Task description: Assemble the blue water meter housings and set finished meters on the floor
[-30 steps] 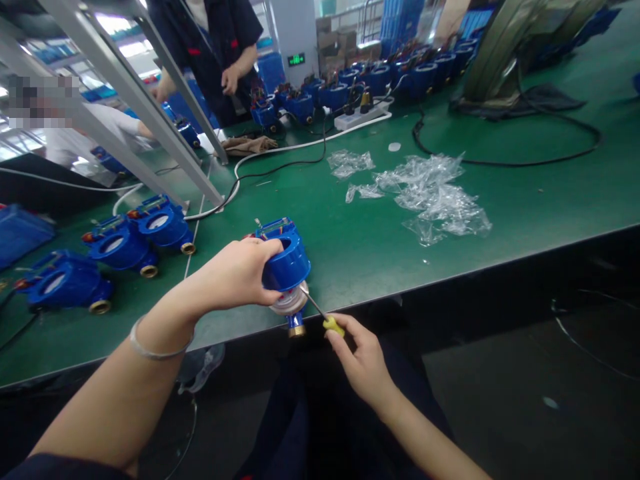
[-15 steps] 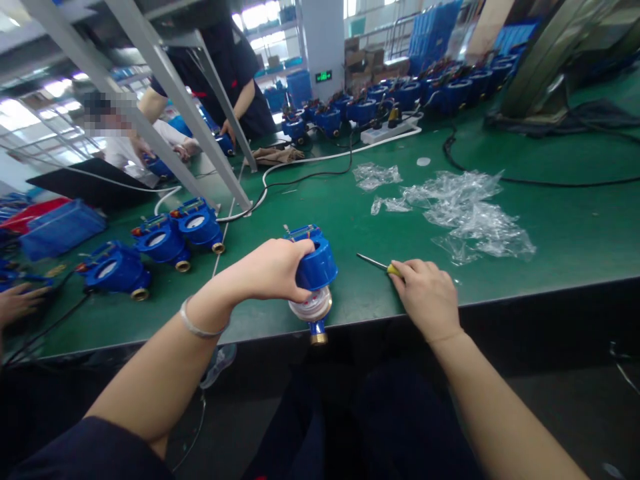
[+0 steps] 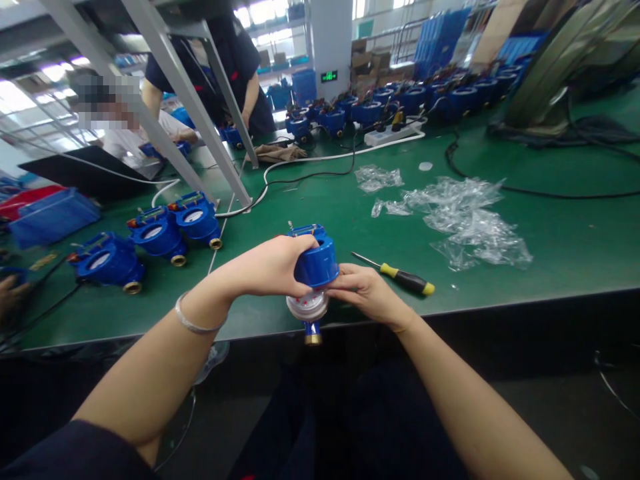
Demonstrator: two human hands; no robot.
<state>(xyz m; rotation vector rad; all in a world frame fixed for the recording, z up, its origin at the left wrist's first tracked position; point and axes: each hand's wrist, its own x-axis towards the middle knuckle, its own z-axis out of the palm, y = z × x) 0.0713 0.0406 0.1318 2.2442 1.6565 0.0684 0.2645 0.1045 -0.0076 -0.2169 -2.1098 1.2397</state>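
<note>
My left hand (image 3: 280, 267) is closed round a blue ring-shaped water meter cover (image 3: 324, 261), thumb in its round opening. The cover is tilted over the water meter body (image 3: 307, 305), which has a clear round top with red marks and a brass threaded end at the table's front edge. From the right, my right hand (image 3: 367, 291) pinches the cover's lower rim; its fingertips are partly hidden. A screwdriver (image 3: 407, 279) with a black and yellow handle lies on the green table just beyond my right hand.
Several finished-looking blue water meters (image 3: 155, 233) stand at left. Crumpled clear plastic bags (image 3: 470, 217) lie at right. A power strip (image 3: 393, 133) and cables cross the back, before more meters. Grey metal posts (image 3: 185, 100) rise at left. Two people (image 3: 250, 80) work beyond; another person's hand (image 3: 10, 293) is far left.
My right hand has let go of the screwdriver, leaving it on the table, and moved left to the blue cover. My left hand keeps its hold on the cover.
</note>
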